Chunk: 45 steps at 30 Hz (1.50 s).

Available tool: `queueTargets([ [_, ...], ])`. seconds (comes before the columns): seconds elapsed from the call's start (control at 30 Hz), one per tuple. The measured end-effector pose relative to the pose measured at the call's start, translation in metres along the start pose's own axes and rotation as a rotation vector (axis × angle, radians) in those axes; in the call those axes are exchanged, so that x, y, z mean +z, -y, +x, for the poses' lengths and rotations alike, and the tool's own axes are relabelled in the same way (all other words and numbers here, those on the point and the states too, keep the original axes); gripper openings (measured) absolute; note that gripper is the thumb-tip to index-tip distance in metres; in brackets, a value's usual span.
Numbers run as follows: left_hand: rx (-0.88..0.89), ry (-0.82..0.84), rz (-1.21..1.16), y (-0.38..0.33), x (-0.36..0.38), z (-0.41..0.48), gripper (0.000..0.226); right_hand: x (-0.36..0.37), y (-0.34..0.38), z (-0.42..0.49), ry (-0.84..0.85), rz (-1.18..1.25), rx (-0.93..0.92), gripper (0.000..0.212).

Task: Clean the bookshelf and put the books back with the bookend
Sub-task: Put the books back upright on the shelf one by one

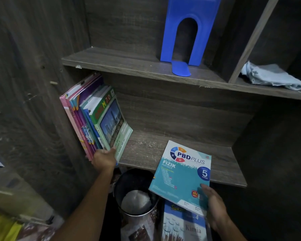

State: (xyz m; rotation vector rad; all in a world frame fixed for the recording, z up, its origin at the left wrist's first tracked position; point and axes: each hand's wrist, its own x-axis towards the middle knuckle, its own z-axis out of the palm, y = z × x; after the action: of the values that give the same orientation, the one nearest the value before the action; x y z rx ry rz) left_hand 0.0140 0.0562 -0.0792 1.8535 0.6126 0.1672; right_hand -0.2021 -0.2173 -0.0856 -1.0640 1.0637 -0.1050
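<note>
- The right hand (214,204) has its grip on the teal physics workbook (181,174) at the lower right corner, thumb on the cover. The book hangs tilted over the front edge of the lower shelf (189,141) and is not yet stood up.
- The left hand (103,159) closes its grip round the foot of the leaning books (97,119), thumb on the green cover, bracing them against the left wall.
- The workbook looks like a thin, light, glossy paperback. Held by one corner it may sag, so a grip nearer the spine would be firmer.
- The leaning books would probably slide flat if let go.
- Bare board runs from the row to the right wall, which leaves room to slot the workbook in.
- An open bin (135,193) stands under the shelf's front edge and could catch a dropped book.
- The blue bookend (186,32) stands on the upper shelf (120,60), well apart.
</note>
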Motion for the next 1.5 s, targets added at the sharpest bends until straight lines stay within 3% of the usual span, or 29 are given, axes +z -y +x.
queueTargets([
  [0.13, -0.086, 0.209, 0.122, 0.019, 0.008, -0.011, 0.047, -0.002, -0.001, 0.0, -0.006, -0.074, -0.033, 0.031],
  [0.3, -0.169, 0.839, 0.202, 0.03, 0.038, -0.07, 0.037, -0.002, -0.001, 0.003, -0.029, -0.137, -0.052, 0.029],
  [0.37, -0.137, 0.966, 0.207, 0.03, 0.051, -0.089, 0.032, -0.004, 0.001, 0.004, -0.032, -0.124, -0.052, 0.027],
  [0.47, -0.07, 0.965, 0.242, 0.031, 0.064, -0.097, 0.019, -0.006, 0.003, 0.003, -0.024, -0.118, -0.056, 0.027],
  [0.73, 0.078, 0.936, 0.393, 0.028, 0.07, -0.084, 0.029, -0.004, 0.003, -0.002, -0.014, -0.095, -0.083, 0.04],
  [1.0, 0.05, 0.982, 0.43, 0.018, 0.068, -0.088, 0.026, -0.001, 0.004, -0.006, -0.007, -0.087, -0.057, 0.056],
  [1.5, 0.002, 0.957, 0.48, 0.022, 0.068, -0.095, 0.036, -0.004, 0.003, -0.006, -0.009, -0.052, -0.043, 0.054],
])
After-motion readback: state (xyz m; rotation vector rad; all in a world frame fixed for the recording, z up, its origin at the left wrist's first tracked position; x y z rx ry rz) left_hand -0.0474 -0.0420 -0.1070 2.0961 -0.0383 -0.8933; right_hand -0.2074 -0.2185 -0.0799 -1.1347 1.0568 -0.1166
